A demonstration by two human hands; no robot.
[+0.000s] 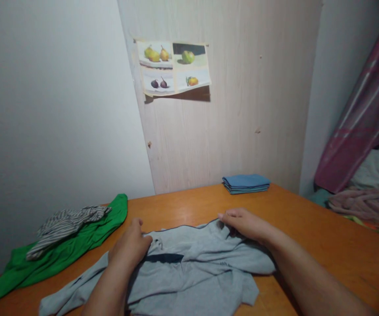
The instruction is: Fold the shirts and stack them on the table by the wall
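Note:
A light grey shirt [196, 267] with a dark collar band lies spread on the orange wooden table [314, 237] in front of me. My left hand [130, 246] is closed on the shirt's upper edge near the collar. My right hand [244, 223] pinches the grey fabric at the shirt's far right shoulder, fingers curled together. Both forearms reach in from the bottom edge.
A green garment [64, 250] with a striped cloth [65, 224] on top lies at the table's left. A folded blue stack [246, 183] sits at the back by the wooden panel, which bears a fruit picture [173, 66]. Bedding and a plaid cloth [362, 118] lie right.

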